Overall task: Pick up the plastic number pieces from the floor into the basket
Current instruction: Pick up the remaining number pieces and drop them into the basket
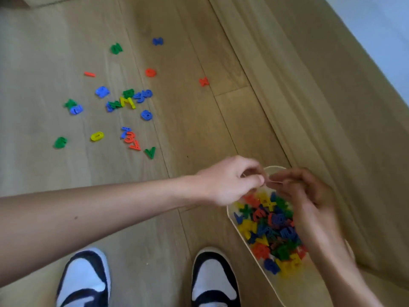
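A cream plastic basket (232, 220) stands on the floor at the lower right, filled with several red, blue, yellow and green number pieces (269, 220). Both hands hover over its far end. My left hand (228, 180) has its fingers curled and their tips drawn together by the rim. My right hand (309, 193) is blurred, fingers curled, above the pieces. No piece shows in either hand. Several more number pieces (130, 138) lie scattered on the floor at the upper left, among them a yellow one (97, 136) and a green one (150, 152).
My two black-and-white shoes (85, 278) (213, 278) stand at the bottom edge, left of the basket. A wooden baseboard (298, 107) runs diagonally along the right, close behind the basket. A red piece (203, 81) lies alone near it.
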Demonstrator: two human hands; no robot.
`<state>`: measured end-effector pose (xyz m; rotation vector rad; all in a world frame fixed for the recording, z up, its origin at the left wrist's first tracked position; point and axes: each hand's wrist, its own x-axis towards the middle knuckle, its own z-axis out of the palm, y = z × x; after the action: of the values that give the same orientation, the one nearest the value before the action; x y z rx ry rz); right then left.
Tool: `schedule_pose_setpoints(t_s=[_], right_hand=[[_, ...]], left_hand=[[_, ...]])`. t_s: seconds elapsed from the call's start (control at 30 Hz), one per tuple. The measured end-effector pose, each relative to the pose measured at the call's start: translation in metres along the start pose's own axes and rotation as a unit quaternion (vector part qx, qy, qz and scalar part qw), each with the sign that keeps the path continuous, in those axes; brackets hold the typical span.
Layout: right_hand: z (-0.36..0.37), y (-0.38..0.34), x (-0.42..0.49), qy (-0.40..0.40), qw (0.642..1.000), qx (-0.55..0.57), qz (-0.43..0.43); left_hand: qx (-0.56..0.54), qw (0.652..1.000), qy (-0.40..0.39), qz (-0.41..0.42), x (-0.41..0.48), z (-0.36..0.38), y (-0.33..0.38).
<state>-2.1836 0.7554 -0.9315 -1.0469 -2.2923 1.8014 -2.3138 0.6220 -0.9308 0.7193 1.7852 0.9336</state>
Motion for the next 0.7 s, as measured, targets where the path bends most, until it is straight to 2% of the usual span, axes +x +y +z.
schedule_pose_setpoints(t_s=[0.1, 0.17, 0.23, 0.33, 0.43, 0.53, 0.6, 0.7], right_hand=[[0.041, -0.038, 0.028, -0.066, 0.996, 0.044, -0.046], [0.078, -0.054, 0.049, -0.114, 0.99, 0.05, -0.065], [0.119, -0.062, 0.068, -0.151, 0.985, 0.025, -0.079], [0.184, -0.06, 0.09, -0.198, 0.971, -0.075, -0.107], [0.237, -0.049, 0.103, -0.249, 0.928, -0.24, -0.137], [0.263, -0.038, 0.108, -0.259, 0.86, -0.407, -0.167], [0.273, -0.033, 0.107, -0.252, 0.826, -0.464, -0.198], [0.283, -0.026, 0.109, -0.239, 0.804, -0.496, -0.226]], left_hand=[[-0.097, 0.987, 0.121, -0.04, -0.03, -0.051, -0.027], [-0.098, 0.972, 0.199, -0.082, -0.057, -0.086, -0.057], [-0.041, 0.955, 0.27, -0.113, -0.081, -0.115, -0.09], [0.13, 0.925, 0.334, -0.127, -0.098, -0.147, -0.145], [0.28, 0.893, 0.323, -0.142, -0.094, -0.17, -0.196], [0.343, 0.887, 0.285, -0.121, -0.081, -0.179, -0.22], [0.384, 0.882, 0.256, -0.097, -0.07, -0.181, -0.226], [0.431, 0.869, 0.235, -0.066, -0.058, -0.187, -0.236]])
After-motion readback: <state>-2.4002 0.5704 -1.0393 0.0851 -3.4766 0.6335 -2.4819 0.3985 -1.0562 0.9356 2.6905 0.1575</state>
